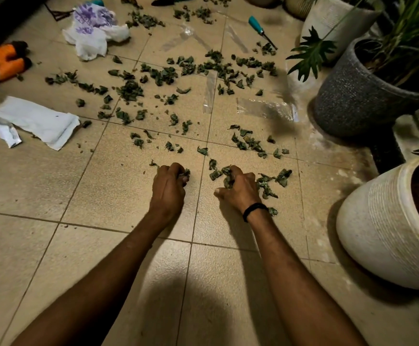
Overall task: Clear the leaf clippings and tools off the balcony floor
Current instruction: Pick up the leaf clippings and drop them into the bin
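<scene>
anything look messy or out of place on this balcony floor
Yes: dark green leaf clippings lie scattered across the beige floor tiles. A teal-handled hand tool lies loose among them near the top right, and a crumpled white paper sheet lies at the left.

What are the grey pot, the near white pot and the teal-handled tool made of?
Grey pot: likely concrete or stone, matte, speckled grainy wall. White pot: ceramic or plastic, unclear; ribbed, faint sheen, grimy. Teal-handled tool: smooth plastic-looking handle, thin dark shaft, probably metal.
</scene>
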### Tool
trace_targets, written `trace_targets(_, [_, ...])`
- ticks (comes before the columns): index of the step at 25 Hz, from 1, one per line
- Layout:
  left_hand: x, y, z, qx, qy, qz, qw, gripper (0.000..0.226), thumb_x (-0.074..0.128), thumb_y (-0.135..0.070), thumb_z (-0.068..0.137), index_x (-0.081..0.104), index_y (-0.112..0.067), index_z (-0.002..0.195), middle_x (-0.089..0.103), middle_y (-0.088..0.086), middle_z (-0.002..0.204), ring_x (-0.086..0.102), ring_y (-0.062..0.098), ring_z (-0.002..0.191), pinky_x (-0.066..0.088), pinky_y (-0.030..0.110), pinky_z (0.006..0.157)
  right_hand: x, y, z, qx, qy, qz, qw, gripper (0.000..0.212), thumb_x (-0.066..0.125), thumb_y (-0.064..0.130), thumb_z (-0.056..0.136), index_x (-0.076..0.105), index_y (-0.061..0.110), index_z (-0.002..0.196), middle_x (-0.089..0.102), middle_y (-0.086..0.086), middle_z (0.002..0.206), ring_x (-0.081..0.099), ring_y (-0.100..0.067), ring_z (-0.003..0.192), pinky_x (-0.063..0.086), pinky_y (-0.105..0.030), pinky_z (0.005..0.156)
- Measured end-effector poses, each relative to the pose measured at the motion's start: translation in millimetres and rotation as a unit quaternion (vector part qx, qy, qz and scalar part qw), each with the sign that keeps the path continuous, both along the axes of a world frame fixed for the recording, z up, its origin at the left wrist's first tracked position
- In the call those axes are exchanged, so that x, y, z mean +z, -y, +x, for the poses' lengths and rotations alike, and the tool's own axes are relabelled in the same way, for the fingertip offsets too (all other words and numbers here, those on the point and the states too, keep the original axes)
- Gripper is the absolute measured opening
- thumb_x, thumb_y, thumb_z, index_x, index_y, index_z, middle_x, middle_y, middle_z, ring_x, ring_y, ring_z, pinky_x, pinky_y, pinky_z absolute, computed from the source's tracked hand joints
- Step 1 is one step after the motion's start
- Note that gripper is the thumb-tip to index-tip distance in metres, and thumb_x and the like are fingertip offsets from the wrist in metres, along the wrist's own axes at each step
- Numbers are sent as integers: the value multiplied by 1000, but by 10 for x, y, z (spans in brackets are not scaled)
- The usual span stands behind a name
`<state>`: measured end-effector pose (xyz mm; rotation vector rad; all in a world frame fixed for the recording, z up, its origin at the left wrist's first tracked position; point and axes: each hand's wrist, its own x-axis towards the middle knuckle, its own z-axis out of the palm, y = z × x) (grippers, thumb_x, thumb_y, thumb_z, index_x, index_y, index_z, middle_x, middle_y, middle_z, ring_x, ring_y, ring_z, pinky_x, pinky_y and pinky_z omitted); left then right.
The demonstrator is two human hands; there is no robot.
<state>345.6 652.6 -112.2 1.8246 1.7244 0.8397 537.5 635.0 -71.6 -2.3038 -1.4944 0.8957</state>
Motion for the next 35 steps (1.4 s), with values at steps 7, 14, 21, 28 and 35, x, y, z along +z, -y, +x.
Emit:
trace_targets(7, [121,135,-164,46,98,-9,994,7,58,-10,94,60,-16,91,69,0,85,66,19,78,57,42,69,-155,-343,-352,39,16,71,997,65,75,39,82,48,27,140,37,-14,128,44,-36,117,44,-35,100])
trace_targets(14, [204,261,-435,107,116,-70,985,7,65,-13,93,64,-12,99,71,1,96,66,18,89,52,30,77,-175,-421,-465,149,103,133,974,25,54,10,96,67,1,115,56,-14,101,58,-28,99,45,-19,77])
trace_targets(21, [505,548,-1099,219,174,-109,954,7,69,-14,90,65,-19,87,70,1,86,69,21,79,56,23,72,70,-431,-1133,-157,-410,-39,897,14,73,0,82,73,-3,96,70,-14,77,65,-13,52,56,-22,52])
trace_targets(28, [1167,1405,-2425,417,280,-60,863,12,68,-5,90,61,-11,83,63,11,76,57,8,48,48,24,56,592,26,-2935,-10,-587,-183,789,3,64,-11,85,64,-9,84,64,-19,85,63,-19,64,56,-18,53])
trace_targets(35, [1982,2934,-3664,572,301,67,760,5,62,1,94,59,-3,96,56,5,69,50,4,47,44,17,46,1249,1101,-4452,175,-614,-297,710,6,60,-4,90,63,-5,86,65,-16,89,63,-17,74,57,-17,58])
